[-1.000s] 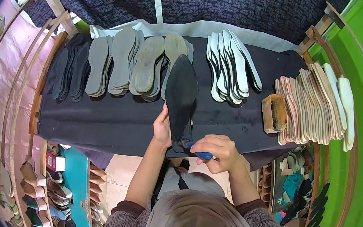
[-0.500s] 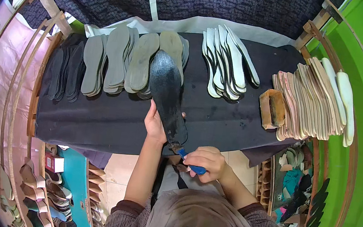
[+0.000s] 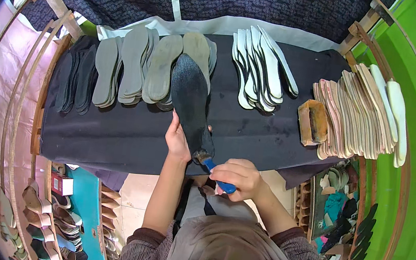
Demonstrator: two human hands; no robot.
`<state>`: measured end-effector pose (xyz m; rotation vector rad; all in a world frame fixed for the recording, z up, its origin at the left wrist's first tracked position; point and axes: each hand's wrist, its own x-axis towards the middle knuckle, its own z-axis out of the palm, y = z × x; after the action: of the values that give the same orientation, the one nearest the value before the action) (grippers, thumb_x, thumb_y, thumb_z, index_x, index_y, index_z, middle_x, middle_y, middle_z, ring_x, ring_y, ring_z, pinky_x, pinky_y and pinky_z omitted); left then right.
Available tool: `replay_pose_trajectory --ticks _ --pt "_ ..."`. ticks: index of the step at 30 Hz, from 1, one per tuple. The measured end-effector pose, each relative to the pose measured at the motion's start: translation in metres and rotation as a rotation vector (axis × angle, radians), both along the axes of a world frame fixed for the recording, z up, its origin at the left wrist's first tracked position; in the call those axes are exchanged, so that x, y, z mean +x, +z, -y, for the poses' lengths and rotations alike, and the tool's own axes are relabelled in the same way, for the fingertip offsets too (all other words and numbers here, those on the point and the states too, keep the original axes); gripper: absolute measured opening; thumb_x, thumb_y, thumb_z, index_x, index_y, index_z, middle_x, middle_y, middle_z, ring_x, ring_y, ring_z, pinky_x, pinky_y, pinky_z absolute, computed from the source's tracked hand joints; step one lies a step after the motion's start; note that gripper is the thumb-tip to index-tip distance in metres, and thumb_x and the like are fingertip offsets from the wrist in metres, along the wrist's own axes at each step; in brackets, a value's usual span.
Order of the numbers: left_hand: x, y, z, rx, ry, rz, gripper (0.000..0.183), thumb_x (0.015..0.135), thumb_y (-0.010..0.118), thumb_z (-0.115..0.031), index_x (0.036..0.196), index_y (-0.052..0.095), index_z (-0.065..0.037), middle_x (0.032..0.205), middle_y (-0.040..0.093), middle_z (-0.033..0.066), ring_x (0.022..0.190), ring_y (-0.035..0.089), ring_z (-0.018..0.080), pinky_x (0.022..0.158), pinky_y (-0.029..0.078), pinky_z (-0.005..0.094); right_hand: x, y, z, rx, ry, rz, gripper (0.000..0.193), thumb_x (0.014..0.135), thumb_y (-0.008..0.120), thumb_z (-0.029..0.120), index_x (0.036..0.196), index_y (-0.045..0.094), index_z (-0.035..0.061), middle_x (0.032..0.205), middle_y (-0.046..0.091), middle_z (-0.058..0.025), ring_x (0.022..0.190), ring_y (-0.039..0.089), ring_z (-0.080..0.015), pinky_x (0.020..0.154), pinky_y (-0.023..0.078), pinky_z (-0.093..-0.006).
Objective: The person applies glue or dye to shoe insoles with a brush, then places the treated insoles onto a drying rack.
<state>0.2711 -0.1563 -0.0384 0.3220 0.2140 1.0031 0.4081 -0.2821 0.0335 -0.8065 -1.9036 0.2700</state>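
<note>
A black shoe insole point(image 3: 189, 94) lies tilted across my left hand point(image 3: 178, 139), its wide end pointing away from me. The thumb runs along its left edge, and fingertips show at its right edge. Near the insole's heel end, my right hand point(image 3: 238, 179) is closed around a blue-handled brush point(image 3: 210, 165). The brush's bristles touch the insole at its near end. The surface of the insole looks dark, with a slightly wet sheen near the heel.
The table point(image 3: 113, 142) has a black cloth. Along its far side stand stacks of grey insoles point(image 3: 133, 63), black insoles point(image 3: 76, 80) and white-topped insoles point(image 3: 259, 74). On the right, a wooden box point(image 3: 311, 123) sits beside a row of beige insoles point(image 3: 357, 117). Wooden racks flank both sides.
The brush has moved up from the insole's near tip onto its heel, and my right hand has shifted slightly with it. My left hand keeps hold of the insole.
</note>
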Motion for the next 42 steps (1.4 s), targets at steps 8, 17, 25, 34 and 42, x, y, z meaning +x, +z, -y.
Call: replay_pose_trajectory --ticks 8,17,25,34,42 --pt "0.001 -0.002 -0.001 0.022 0.015 -0.06 0.047 0.098 0.03 -0.042 0.133 0.042 -0.013 0.12 0.055 0.0115 0.094 0.059 0.0298 0.079 0.049 0.0476 0.009 -0.006 0.006 -0.11 0.017 -0.033 0.028 0.058 0.067 -0.001 0.086 0.062 0.0003 0.082 0.063 -0.0127 0.063 0.059 -0.0274 0.056 0.048 -0.0346" --pt "0.002 -0.007 -0.001 0.02 -0.002 -0.065 0.044 0.098 0.03 -0.04 0.134 0.039 -0.015 0.121 0.055 0.0118 0.094 0.059 0.0292 0.079 0.05 0.0475 0.01 0.003 -0.002 -0.035 0.007 0.016 0.028 0.06 0.069 0.001 0.087 0.062 0.0006 0.082 0.062 -0.0112 0.065 0.06 -0.0277 0.056 0.049 -0.0337" --pt "0.002 -0.006 -0.002 0.008 -0.061 0.023 0.044 0.099 0.03 -0.039 0.136 0.036 -0.017 0.121 0.054 0.0119 0.095 0.059 0.029 0.079 0.05 0.0463 0.018 0.002 -0.01 -0.012 -0.019 -0.046 0.032 0.062 0.071 0.004 0.093 0.062 0.0019 0.087 0.065 -0.0119 0.068 0.062 -0.0287 0.059 0.05 -0.0343" --pt "0.002 -0.01 -0.002 0.016 -0.022 -0.048 0.047 0.098 0.03 -0.038 0.14 0.031 -0.017 0.128 0.05 0.0111 0.1 0.057 0.0284 0.08 0.05 0.0466 0.008 0.0 -0.002 -0.026 0.023 0.035 0.028 0.059 0.07 0.003 0.086 0.063 0.001 0.084 0.064 -0.0113 0.066 0.062 -0.0272 0.056 0.05 -0.0339" --pt "0.003 -0.007 -0.001 -0.005 -0.011 -0.047 0.045 0.099 0.029 -0.037 0.14 0.031 -0.018 0.127 0.05 0.0111 0.1 0.057 0.0291 0.08 0.05 0.0468 0.013 0.005 -0.019 0.088 -0.125 -0.061 0.029 0.066 0.074 0.005 0.092 0.064 0.0001 0.084 0.065 -0.0134 0.066 0.063 -0.0273 0.056 0.05 -0.0331"
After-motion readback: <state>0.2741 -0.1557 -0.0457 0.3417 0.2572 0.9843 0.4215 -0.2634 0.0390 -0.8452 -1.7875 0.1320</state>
